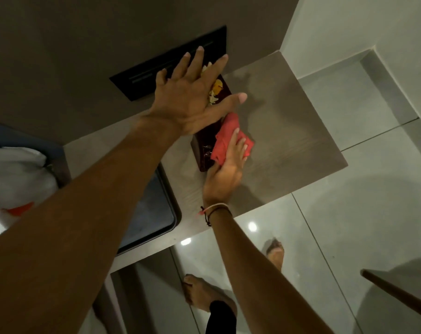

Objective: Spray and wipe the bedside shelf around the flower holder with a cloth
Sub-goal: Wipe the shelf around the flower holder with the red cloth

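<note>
A dark red-brown flower holder [204, 143] with yellow and white petals [216, 89] lies on the grey bedside shelf [289, 121]. My left hand [192, 92] hovers spread out over the holder's far end, fingers apart and holding nothing. My right hand [226, 169] presses a red cloth [226, 138] against the holder's near right side and the shelf surface beside it. A thin bracelet circles my right wrist. No spray bottle can be made out for certain.
A black panel [171, 66] is set in the wall behind the shelf. A dark tray [151, 213] sits on the shelf's near left. White bedding [16, 172] lies at far left. Glossy floor tiles [349, 225] and my bare feet show below; a wooden edge [397, 292] juts in at lower right.
</note>
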### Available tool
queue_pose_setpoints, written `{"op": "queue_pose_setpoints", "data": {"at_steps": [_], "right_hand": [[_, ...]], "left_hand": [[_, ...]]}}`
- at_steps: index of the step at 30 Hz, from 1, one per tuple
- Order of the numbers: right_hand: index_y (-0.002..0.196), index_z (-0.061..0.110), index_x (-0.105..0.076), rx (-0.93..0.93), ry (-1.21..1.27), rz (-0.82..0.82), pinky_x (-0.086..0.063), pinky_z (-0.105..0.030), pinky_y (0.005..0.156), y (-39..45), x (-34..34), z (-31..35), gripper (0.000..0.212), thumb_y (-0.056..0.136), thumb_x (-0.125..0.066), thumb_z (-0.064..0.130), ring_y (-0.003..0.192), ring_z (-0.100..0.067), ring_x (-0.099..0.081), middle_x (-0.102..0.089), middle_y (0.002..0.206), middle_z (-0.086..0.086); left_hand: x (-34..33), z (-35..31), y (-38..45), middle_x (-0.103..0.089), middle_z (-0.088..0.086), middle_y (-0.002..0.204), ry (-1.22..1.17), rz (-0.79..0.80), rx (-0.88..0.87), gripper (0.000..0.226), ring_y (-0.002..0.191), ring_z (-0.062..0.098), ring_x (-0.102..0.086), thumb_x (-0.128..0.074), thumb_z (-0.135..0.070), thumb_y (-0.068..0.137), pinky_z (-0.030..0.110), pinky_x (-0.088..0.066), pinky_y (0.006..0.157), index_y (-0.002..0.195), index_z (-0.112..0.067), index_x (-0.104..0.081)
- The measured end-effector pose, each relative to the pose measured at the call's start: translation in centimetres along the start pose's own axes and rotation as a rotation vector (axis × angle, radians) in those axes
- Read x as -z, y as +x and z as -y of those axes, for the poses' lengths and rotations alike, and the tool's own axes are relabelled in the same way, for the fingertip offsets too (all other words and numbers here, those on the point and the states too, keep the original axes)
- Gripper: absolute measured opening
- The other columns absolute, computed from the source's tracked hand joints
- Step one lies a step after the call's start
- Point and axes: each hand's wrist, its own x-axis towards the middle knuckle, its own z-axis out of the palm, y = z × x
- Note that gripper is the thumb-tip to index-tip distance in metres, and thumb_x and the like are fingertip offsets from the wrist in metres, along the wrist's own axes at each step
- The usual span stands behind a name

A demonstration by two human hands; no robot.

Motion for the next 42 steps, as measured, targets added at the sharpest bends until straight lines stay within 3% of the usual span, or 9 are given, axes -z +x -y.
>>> {"op": "queue_pose_setpoints", "data": {"at_steps": [7, 16, 23, 26, 29, 31, 34, 38, 42], "right_hand": [[0.16, 0.014, -0.026, -0.027, -0.051, 0.016, -0.027, -0.053, 0.122, -2.9, -0.5, -0.1, 0.071, 0.098, -0.06, 0.006, 0.155, -0.039, -0.024, -0.027, 0.167, -0.02], [0.157, 0.01, -0.036, 0.033, -0.311, 0.129, -0.06, -0.06, 0.092, -4.9, -0.7, 0.2, 0.075, 0.091, -0.071, 0.008, 0.136, -0.045, -0.054, -0.044, 0.156, -0.027], [0.159, 0.032, 0.001, 0.121, -0.34, 0.512, -0.03, -0.053, 0.124, -7.2, 0.3, -1.0, 0.09, 0.098, -0.064, 0.017, 0.155, -0.038, -0.025, -0.021, 0.169, -0.015], [0.16, 0.04, -0.017, 0.141, -0.175, 0.631, -0.039, -0.048, 0.121, -7.5, 2.8, -1.6, 0.072, 0.103, -0.057, 0.021, 0.148, -0.026, -0.038, -0.037, 0.162, 0.0], [0.15, 0.038, -0.042, 0.038, 0.003, 0.379, -0.058, -0.032, 0.1, -8.3, 5.4, -1.9, 0.055, 0.102, -0.056, 0.014, 0.116, -0.007, -0.065, -0.064, 0.132, 0.013], [0.144, 0.042, -0.048, -0.095, 0.155, 0.143, -0.059, -0.022, 0.092, -7.5, 6.7, -2.0, 0.045, 0.105, -0.052, 0.018, 0.106, 0.003, -0.067, -0.066, 0.121, 0.021], [0.155, 0.023, -0.042, -0.097, -0.177, -0.124, -0.046, -0.056, 0.113, -4.2, 5.9, -2.2, 0.058, 0.099, -0.056, 0.011, 0.142, -0.037, -0.05, -0.051, 0.155, -0.013], [0.161, 0.011, -0.024, -0.031, -0.455, 0.103, -0.019, -0.056, 0.128, -2.5, 2.4, -2.1, 0.064, 0.101, -0.046, 0.015, 0.157, -0.033, -0.024, -0.033, 0.166, -0.017], [0.159, 0.006, -0.029, 0.037, -0.544, 0.105, -0.022, -0.055, 0.127, -3.3, 1.3, -3.8, 0.07, 0.097, -0.06, 0.009, 0.156, -0.033, -0.027, -0.037, 0.164, -0.017]], "left_hand": [[0.3, 0.3, 0.2, 0.0, 0.007, 0.174, -0.006, -0.002, -0.012, 0.092, 0.16, 0.032, -0.002, -0.021, -0.088, 0.082, 0.069, -0.012, 0.122, 0.161, -0.043, -0.006], [0.6, 0.4, 0.7, 0.002, 0.006, 0.174, -0.031, 0.046, -0.006, 0.089, 0.16, 0.032, -0.001, -0.022, -0.088, 0.082, 0.072, -0.009, 0.12, 0.159, -0.046, -0.005], [0.7, 0.6, 0.5, 0.002, 0.006, 0.174, 0.001, 0.05, -0.048, 0.093, 0.16, 0.032, -0.003, -0.016, -0.091, 0.077, 0.072, -0.012, 0.12, 0.158, -0.048, -0.004], [0.7, 0.6, 0.6, 0.002, 0.005, 0.174, -0.008, 0.066, -0.031, 0.091, 0.16, 0.032, -0.003, -0.017, -0.09, 0.079, 0.072, -0.011, 0.121, 0.158, -0.048, -0.003], [0.7, 0.5, 0.7, 0.002, 0.005, 0.174, -0.008, 0.067, -0.013, 0.089, 0.16, 0.032, -0.002, -0.02, -0.088, 0.082, 0.071, -0.011, 0.121, 0.159, -0.047, -0.003], [0.6, 0.3, 0.5, 0.001, 0.006, 0.174, 0.001, 0.047, -0.019, 0.09, 0.16, 0.033, -0.003, -0.019, -0.089, 0.082, 0.071, -0.011, 0.121, 0.159, -0.047, -0.004], [0.4, 0.1, 0.2, 0.0, 0.006, 0.174, 0.011, 0.03, -0.016, 0.091, 0.16, 0.033, -0.005, -0.019, -0.089, 0.08, 0.07, -0.012, 0.121, 0.159, -0.046, -0.006], [0.5, 0.6, 0.9, -0.002, 0.006, 0.174, -0.002, 0.033, -0.002, 0.091, 0.16, 0.033, -0.007, -0.021, -0.089, 0.082, 0.069, -0.012, 0.121, 0.159, -0.045, -0.006], [0.6, 1.0, 1.2, -0.008, 0.007, 0.173, 0.022, 0.037, -0.049, 0.093, 0.158, 0.035, -0.013, -0.02, -0.089, 0.08, 0.069, -0.014, 0.121, 0.16, -0.044, -0.01]]}}
